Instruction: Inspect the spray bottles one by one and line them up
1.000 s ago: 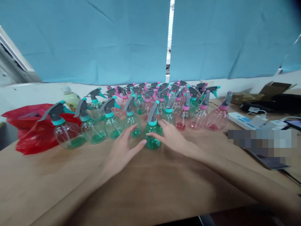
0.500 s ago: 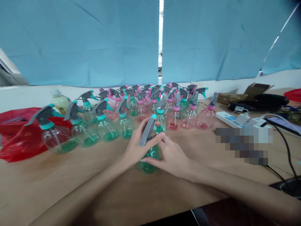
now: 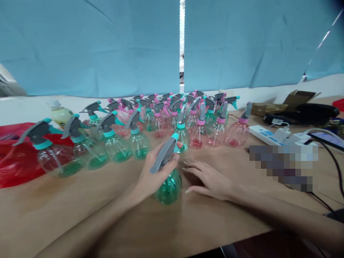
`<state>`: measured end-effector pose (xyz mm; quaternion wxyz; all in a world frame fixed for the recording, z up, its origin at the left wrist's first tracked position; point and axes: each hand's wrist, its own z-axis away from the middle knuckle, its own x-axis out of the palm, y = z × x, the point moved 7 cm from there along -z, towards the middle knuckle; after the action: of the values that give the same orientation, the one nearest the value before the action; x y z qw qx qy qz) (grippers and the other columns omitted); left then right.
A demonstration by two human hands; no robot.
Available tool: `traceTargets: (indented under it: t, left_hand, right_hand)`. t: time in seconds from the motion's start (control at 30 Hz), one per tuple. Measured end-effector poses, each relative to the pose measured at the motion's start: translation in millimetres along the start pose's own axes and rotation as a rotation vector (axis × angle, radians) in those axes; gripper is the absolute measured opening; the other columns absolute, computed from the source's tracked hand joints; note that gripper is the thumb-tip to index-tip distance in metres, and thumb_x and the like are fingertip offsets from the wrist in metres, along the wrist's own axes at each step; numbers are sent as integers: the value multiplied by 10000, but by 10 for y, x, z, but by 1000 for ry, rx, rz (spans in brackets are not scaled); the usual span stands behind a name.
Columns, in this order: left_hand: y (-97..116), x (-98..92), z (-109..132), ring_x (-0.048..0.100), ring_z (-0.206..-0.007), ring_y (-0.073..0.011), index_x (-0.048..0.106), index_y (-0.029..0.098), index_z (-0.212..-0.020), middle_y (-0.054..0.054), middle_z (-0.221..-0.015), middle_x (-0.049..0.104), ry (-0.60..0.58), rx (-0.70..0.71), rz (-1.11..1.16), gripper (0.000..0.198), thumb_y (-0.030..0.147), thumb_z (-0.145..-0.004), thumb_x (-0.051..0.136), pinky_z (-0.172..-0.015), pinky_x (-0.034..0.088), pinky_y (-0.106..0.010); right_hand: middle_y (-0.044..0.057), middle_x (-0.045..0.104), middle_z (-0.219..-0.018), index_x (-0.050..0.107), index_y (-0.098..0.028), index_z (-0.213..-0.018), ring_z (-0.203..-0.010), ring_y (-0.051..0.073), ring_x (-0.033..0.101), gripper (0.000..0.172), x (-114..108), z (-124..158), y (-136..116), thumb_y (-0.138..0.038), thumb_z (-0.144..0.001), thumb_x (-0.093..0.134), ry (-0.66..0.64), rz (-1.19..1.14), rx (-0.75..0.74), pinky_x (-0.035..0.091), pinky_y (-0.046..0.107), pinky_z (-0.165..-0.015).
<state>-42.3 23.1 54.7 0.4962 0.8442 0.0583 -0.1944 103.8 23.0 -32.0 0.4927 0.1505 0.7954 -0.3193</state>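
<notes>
A green spray bottle (image 3: 168, 188) stands in front of me, its grey trigger head with a teal nozzle leaning to the right. Around its neck and head my left hand (image 3: 158, 166) is closed, so the collar is mostly hidden. My right hand (image 3: 211, 179) is apart from the bottle, just to its right, low over the table with fingers spread and nothing in them. Just behind the held bottle stands another green spray bottle (image 3: 181, 135). A row of green spray bottles (image 3: 117, 148) reaches to the left, and pink spray bottles (image 3: 237, 133) stand to the right.
A red plastic bag (image 3: 20, 157) and a yellowish bottle (image 3: 57, 113) lie at the left. On the right are a white power strip (image 3: 264, 135) with cables, an open cardboard box (image 3: 297, 100) and a black item (image 3: 303, 114). A blue curtain (image 3: 107, 46) hangs behind the brown table (image 3: 129, 218).
My right hand has let go of the held bottle and moved right, its fingers opening. My left hand still grips the bottle. The view has shifted slightly.
</notes>
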Motion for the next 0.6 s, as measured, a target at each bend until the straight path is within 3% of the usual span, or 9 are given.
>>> traceTargets:
  t: [0.2, 0.33, 0.47, 0.6]
  left_hand:
    - [-106, -4, -164, 602, -872, -220, 605, 242, -1081, -3, -760, 581, -28, 9, 8, 222, 338, -885, 567, -784, 484, -355]
    - [-184, -43, -262, 616, -850, -217, 608, 234, -1063, -15, -805, 603, -6, 1, -3, 221, 358, -882, 576, -782, 497, -357]
    - [-228, -148, -313, 594, -725, -189, 623, 246, -1022, 0, -759, 599, 43, -7, -65, 206, 381, -872, 585, -671, 491, -320]
    - [-234, -219, -336, 584, -706, -172, 630, 275, -1087, -1, -853, 641, 53, 7, -113, 230, 352, -877, 575, -656, 476, -310]
  right_hand:
    - [153, 468, -1426, 495, -168, -1353, -1335, 283, 412, 587, 16, 56, 409, -543, -901, 480, 14, 39, 73, 374, 494, -1075]
    - [129, 537, -1371, 528, -188, -1326, -1320, 268, 435, 527, 21, -90, 424, -511, -914, 479, 52, 15, 47, 372, 491, -1079]
    - [115, 582, -1323, 561, -189, -1291, -1292, 257, 469, 476, 57, -232, 407, -480, -924, 479, 60, 1, 21, 393, 472, -1068]
    - [105, 606, -1293, 575, -181, -1269, -1260, 243, 501, 441, 91, -298, 416, -449, -933, 479, 58, -5, 1, 399, 461, -1066]
